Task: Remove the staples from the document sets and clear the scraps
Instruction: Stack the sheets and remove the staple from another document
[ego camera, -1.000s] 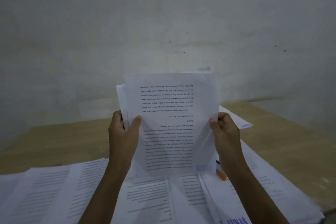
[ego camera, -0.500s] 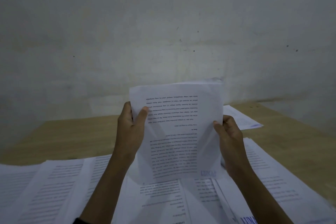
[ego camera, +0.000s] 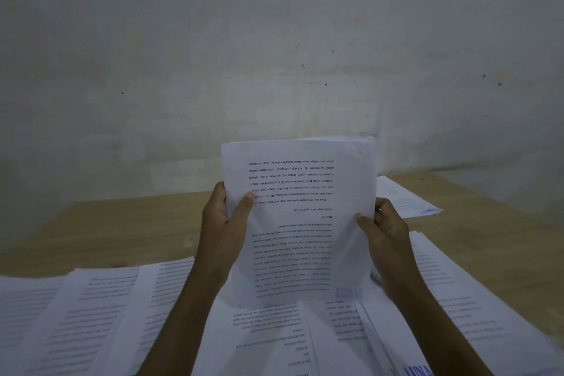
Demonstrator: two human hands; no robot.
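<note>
I hold a set of printed white sheets upright in front of me, its text upside down to me and its lower edge just above the papers on the table. My left hand grips the set's left edge, thumb on the front. My right hand grips the right edge, thumb on the front too. No staple or staple remover shows.
Several printed sheets lie spread over the near part of the wooden table, left, middle and right. Another sheet lies farther back on the right. A pale wall rises behind the table.
The held set has come lower and slightly to the right, and its sheets now sit squared together. An orange-tipped object seen by my right wrist is out of sight now.
</note>
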